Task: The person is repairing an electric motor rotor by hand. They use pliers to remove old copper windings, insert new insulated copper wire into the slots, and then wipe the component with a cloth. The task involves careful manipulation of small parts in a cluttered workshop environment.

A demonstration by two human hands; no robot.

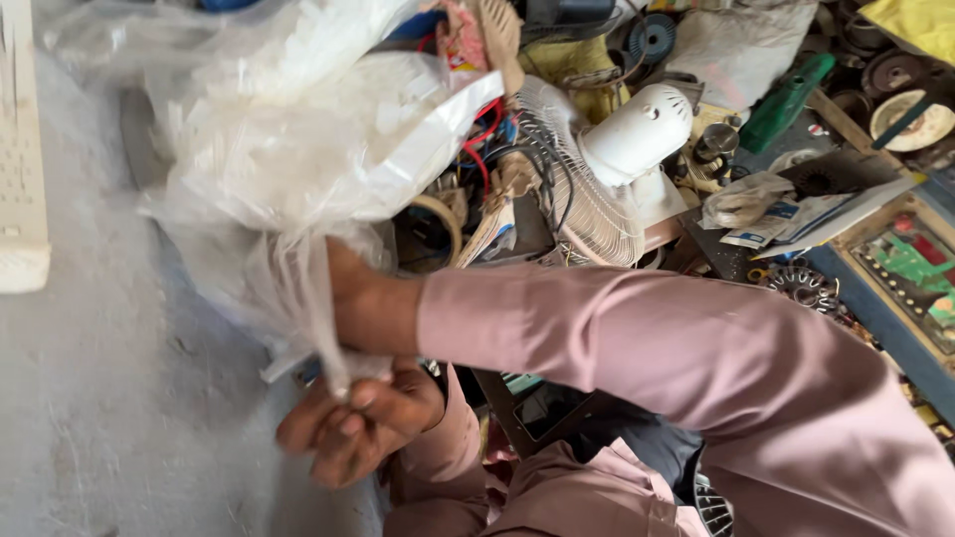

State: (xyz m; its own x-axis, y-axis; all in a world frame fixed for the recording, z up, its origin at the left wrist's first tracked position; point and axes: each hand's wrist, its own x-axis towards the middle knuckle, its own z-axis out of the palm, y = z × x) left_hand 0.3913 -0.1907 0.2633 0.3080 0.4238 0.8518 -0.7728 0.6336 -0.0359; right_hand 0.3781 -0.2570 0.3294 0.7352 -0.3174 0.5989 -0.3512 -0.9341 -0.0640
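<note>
A large clear plastic bag (298, 139) with white pieces inside hangs over the grey floor at the upper left. My right hand (350, 298) reaches into the bag's lower part from the right. Only its wrist shows, and the fingers are hidden by crumpled plastic. Below it, my left hand (353, 423) is closed around a twisted strip of the bag's edge (323, 333). Both arms wear pink sleeves.
A white table fan (617, 159) lies on its side in a heap of wires, tools and parts at the right. A green tool (786, 99) and a framed circuit board (910, 273) lie further right. A white slab (20, 149) stands at the left edge on the grey floor (119, 418).
</note>
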